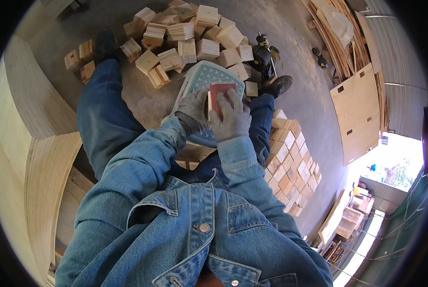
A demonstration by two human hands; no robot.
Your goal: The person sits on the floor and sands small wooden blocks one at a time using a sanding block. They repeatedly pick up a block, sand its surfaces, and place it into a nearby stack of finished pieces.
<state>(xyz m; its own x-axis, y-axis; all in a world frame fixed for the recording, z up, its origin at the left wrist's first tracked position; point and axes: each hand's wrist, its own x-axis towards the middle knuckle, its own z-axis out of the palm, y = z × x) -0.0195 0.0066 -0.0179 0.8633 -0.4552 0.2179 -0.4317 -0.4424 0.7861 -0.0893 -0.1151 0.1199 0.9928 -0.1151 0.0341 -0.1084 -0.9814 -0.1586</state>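
Bearing surface: grey concrete floor [300, 57]. Loose heap of small wooden blocks [185, 38] lies on it at 12 o'clock. Neat stacked rows of wooden blocks [290, 162] stand at 3 o'clock. Plywood panel with slots [357, 112] lies at 2 o'clock, beside leaning boards [338, 38]. Black power tool [263, 55] rests just beside the heap.
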